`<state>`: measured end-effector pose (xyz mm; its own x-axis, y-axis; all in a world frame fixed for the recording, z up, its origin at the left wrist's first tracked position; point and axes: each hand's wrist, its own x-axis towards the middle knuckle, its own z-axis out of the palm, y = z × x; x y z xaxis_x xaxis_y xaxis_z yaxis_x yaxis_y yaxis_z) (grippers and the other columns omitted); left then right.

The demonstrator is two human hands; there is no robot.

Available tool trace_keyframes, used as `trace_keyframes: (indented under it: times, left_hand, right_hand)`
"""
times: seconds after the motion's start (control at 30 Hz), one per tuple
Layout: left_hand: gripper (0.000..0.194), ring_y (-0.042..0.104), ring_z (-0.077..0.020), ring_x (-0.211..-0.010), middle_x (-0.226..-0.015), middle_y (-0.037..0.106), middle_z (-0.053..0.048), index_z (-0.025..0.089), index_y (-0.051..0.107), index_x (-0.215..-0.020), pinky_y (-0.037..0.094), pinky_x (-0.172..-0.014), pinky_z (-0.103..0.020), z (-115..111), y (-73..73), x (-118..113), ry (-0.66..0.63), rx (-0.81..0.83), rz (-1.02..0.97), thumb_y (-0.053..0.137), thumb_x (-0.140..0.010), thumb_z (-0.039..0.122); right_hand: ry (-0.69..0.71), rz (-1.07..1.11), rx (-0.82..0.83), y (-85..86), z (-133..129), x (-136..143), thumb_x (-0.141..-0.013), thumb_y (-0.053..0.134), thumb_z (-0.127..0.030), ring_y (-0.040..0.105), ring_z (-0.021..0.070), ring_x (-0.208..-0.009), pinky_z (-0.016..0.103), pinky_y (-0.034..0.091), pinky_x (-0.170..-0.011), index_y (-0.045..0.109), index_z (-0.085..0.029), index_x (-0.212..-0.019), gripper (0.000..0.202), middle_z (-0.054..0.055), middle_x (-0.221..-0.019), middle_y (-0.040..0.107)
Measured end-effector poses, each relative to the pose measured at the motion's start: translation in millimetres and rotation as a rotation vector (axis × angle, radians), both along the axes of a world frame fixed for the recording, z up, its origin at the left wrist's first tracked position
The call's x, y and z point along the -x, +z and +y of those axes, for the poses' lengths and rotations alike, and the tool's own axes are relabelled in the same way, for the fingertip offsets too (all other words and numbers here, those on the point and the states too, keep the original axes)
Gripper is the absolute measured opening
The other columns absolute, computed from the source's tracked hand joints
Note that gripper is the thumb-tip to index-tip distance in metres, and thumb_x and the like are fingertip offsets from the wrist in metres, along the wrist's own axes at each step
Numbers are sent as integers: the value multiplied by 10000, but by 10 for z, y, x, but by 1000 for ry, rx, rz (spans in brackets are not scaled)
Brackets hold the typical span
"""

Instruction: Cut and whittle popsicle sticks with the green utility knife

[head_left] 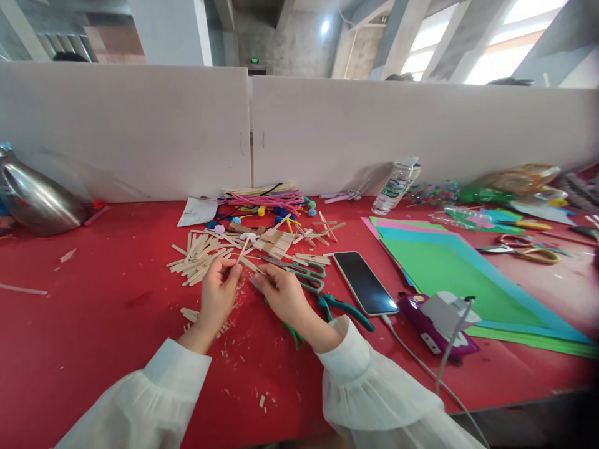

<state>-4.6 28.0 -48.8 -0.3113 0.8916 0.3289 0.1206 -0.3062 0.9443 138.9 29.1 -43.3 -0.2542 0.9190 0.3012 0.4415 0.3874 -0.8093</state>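
My left hand (219, 292) pinches a thin wooden craft stick (243, 249) that points up and away from me. In my right hand (284, 296), thumb and fingers close on another craft stick (249, 264). The two hands are close together over the red table. Just beyond them lies a heap of loose craft sticks (199, 254), with a flat piece made of joined sticks (276, 242) to its right. Green-handled scissors (311, 271) and teal-handled pliers (349, 307) lie beside my right hand, which partly hides them.
A smartphone (365, 284) with a cable and a purple device (433, 324) lie right of my hands. Beyond are coloured paper sheets (449, 268), a water bottle (397, 186), pipe cleaners (271, 198) and more scissors (519, 248). A metal jug (40, 196) stands far left. A white partition (126, 131) closes the back.
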Motion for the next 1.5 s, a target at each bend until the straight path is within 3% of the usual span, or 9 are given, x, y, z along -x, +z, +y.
trace_keyframes:
  times: [0.2, 0.37, 0.53, 0.83, 0.97, 1.13, 1.27, 1.37, 1.5]
  left_hand:
    - [268, 551, -127, -534, -615, 609, 21, 192, 528, -740, 453, -554, -247, 16, 2, -6, -10, 5, -27, 680, -694, 409]
    - [254, 532, -109, -524, -686, 641, 2, 177, 554, -849, 456, -545, -235, 18, -4, -8, -24, 13, -42, 635, -742, 393]
    - [235, 519, -109, -517, -663, 620, 10, 184, 549, -821, 441, -525, -227, -10, 25, -23, -40, 16, -22, 631, -751, 393]
    - [225, 523, -126, -535, -651, 612, 11, 192, 560, -839, 430, -537, -241, -54, 27, -53, -65, -11, 54, 625, -779, 399]
    - [216, 531, -128, -532, -592, 582, 27, 193, 562, -812, 432, -542, -237, -68, 39, -64, -71, -14, 67, 625, -780, 398]
    - [221, 542, -120, -521, -669, 635, 4, 193, 556, -793, 445, -528, -237, -62, 56, -71, -69, 15, 53, 630, -759, 398]
    - [226, 504, -106, -461, -637, 615, 17, 191, 544, -793, 411, -472, -225, -26, 63, -26, -14, 44, 22, 626, -746, 397]
    - [213, 489, -109, -439, -543, 566, 48, 195, 542, -777, 388, -458, -219, -8, 67, 11, 18, 57, -12, 647, -719, 371]
    - [202, 492, -114, -440, -466, 527, 71, 194, 550, -773, 383, -469, -217, -12, 84, 15, 5, 73, -88, 675, -685, 326]
  right_hand:
    - [43, 100, 10, -70, 101, -35, -853, 475, -303, 508, 131, -605, 220, 394, -590, 627, -177, -810, 202, -4, -689, 601]
    - [30, 188, 5, 15, 20, -32, -833, 494, -325, 443, 110, -545, 217, 360, -536, 550, -183, -722, 188, -25, -621, 525]
    - [-14, 337, 15, 91, -53, -13, -829, 491, -370, 380, 93, -520, 212, 327, -504, 465, -201, -760, 185, -53, -602, 445]
    - [50, 436, 252, 99, 14, 35, -812, 452, -535, 288, 72, -391, 208, 250, -379, 483, -193, -629, 389, -82, -463, 315]
    - [45, 421, 268, 83, 15, 63, -788, 472, -553, 303, 76, -400, 215, 247, -395, 455, -200, -589, 405, -77, -458, 326]
    - [-28, 347, 174, 77, -11, 26, -771, 528, -490, 306, 86, -449, 217, 227, -434, 445, -207, -622, 331, -72, -501, 341]
    - [-113, 138, -50, 147, -120, -26, -845, 449, -319, 440, 129, -499, 238, 305, -514, 549, -190, -854, 163, -34, -566, 476]
    - [-83, -157, -278, 166, -179, -24, -871, 398, -219, 554, 179, -533, 270, 354, -539, 607, -159, -946, 230, 34, -614, 601]
    - [-48, -286, -435, 139, -169, -19, -895, 404, -187, 635, 214, -668, 296, 417, -618, 656, -159, -1061, 303, 102, -780, 699]
